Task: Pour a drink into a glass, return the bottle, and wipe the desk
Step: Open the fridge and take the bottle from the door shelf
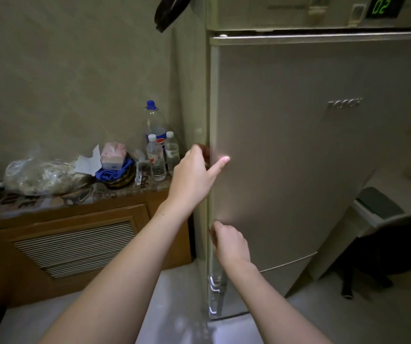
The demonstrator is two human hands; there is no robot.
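Observation:
A beige fridge fills the right half of the head view, its door (311, 157) closed or nearly closed. My left hand (194, 175) hooks its fingers around the door's left edge at mid height, thumb lying on the door front. My right hand (229, 244) grips the same edge lower down, fingertips hidden behind it. A large cola bottle (155, 122) with a blue cap stands on the counter just left of the fridge, with two small clear water bottles (156, 160) in front of it. A blue cloth (115, 171) lies on the counter. No glass is in view.
The patterned counter (75, 194) tops a wooden cabinet with a slatted vent (75, 247). On it lie a plastic bag (43, 175) and a pink tissue pack (112, 155). A white bin with a grey lid (378, 207) stands right of the fridge. The display (382, 7) reads 02.

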